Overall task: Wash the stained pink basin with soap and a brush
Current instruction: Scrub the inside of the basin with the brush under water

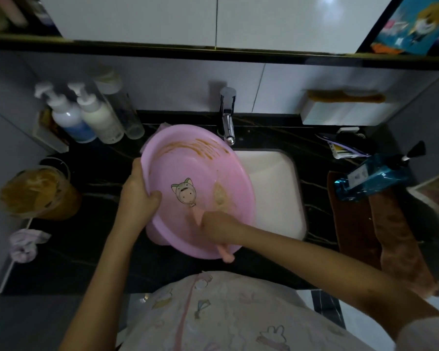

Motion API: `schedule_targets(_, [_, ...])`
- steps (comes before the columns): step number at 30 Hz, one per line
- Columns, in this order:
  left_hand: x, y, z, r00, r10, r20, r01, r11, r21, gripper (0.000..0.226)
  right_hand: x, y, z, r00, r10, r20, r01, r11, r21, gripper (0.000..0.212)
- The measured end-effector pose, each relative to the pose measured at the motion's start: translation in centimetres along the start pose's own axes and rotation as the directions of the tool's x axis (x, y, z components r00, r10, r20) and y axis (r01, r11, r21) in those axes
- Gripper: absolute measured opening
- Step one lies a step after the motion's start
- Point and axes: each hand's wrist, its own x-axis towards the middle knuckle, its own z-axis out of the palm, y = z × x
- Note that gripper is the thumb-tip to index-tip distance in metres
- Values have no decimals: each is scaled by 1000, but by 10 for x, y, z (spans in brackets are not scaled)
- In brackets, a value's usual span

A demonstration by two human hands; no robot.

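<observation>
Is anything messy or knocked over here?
Yes. The blue pump bottle lies tipped on its side, right of the sink. The pink basin has brown smears along its far inside wall.

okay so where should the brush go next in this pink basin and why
Probably sweep the brush in the right hand up to the brown streaks along the far wall of the pink basin; they look unscrubbed, and the left hand steadies the rim.

The basin [195, 173] leans over the sink [271, 188], left of centre, before the tap [228, 117].
</observation>
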Motion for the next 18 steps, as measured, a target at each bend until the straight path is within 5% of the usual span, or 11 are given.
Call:
schedule_targets(4, [2, -1, -1, 1000, 5, -2, -5, 1000, 26, 67, 5, -23, 4, 971, -145, -190, 156, 987, 45, 23])
schedule_targets(7, [0, 0, -3, 1000, 7, 15, -7, 1000, -4, 67, 33, -2, -9, 954, 31, -298, -17, 999, 49, 35])
schedule_targets(10, [1, 2, -5, 1000, 7, 9, -7, 1000, -16, 66, 38, 20, -5, 954, 187, -235, -206, 976, -63, 27])
schedule_targets(13, [14, 9, -11, 1000, 0, 20, -1, 998, 65, 61, 23, 38, 17, 979, 99, -177, -155, 928, -338, 32])
schedule_targets(18, [59, 10, -30, 995, -30, 90, 7, 969, 248, 51, 18, 70, -23, 994, 71, 78, -51, 970, -238, 40])
